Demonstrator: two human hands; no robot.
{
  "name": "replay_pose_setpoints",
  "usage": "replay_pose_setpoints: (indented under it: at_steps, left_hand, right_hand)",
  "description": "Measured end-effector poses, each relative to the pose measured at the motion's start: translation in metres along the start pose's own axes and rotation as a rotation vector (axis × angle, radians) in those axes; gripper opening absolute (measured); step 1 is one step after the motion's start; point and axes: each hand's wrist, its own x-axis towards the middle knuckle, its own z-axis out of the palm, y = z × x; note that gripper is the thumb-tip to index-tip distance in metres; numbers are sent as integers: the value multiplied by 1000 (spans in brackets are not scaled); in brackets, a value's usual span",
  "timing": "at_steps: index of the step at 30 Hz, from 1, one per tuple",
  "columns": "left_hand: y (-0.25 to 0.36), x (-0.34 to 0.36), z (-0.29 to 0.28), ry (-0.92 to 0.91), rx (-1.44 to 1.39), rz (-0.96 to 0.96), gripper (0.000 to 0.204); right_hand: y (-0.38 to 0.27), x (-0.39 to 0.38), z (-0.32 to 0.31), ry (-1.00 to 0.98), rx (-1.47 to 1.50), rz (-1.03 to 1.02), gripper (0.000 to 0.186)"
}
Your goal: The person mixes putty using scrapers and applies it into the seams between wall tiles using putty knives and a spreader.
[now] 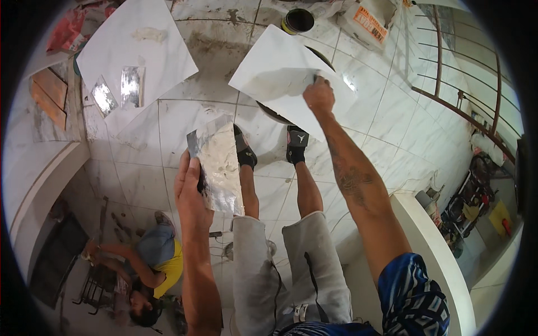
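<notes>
My left hand (189,185) grips a wide metal trowel (197,140) bearing a thick layer of pale putty (218,162). My right hand (318,96) is closed on a small dark-handled tool (316,77), its blade hard to make out, over a white square panel (258,61) with a greyish smear. The panel rests on a dark round object (319,55), mostly hidden beneath it. At the upper left lies another white panel (168,67) with a putty blob (148,35) and two metal blades (131,84) on it.
A dark bucket (297,21) and printed sack (364,25) stand beyond. Metal railing (437,67) runs along the right, near a low white wall (443,263) and clutter. Wooden pieces (47,98) lie left. Another person (145,269) works low at lower left beside black metal items.
</notes>
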Motion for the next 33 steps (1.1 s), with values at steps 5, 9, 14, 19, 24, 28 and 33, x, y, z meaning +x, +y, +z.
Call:
replay_pose_setpoints:
  at_steps: [5, 9, 14, 19, 24, 28, 33]
  left_hand:
    - [7, 8, -14, -79, -26, 11, 42]
    - [25, 6, -6, -23, -6, 29, 39]
    - [35, 9, -20, -34, -43, 38, 40]
    - [12, 10, -40, 3, -121, 60, 47]
    - [-4, -4, -39, -1, -190, 61, 43]
    - [-15, -16, -38, 140, -238, 78, 45]
    - [-17, -31, -40, 152, -235, 103, 53]
  right_hand:
    - [-43, -60, 36, -207, -189, -366, 34]
    - [-40, -75, 32, -385, -117, -586, 28]
    - [-65, -27, -4, -80, 7, -819, 26]
    - [-119, 30, -12, -230, -368, -1045, 35]
    - [-101, 24, 5, -178, -361, -1192, 49]
    - [-46, -2, 14, -257, -562, -1276, 45]
    - [3, -31, -3, -749, -516, -1128, 25]
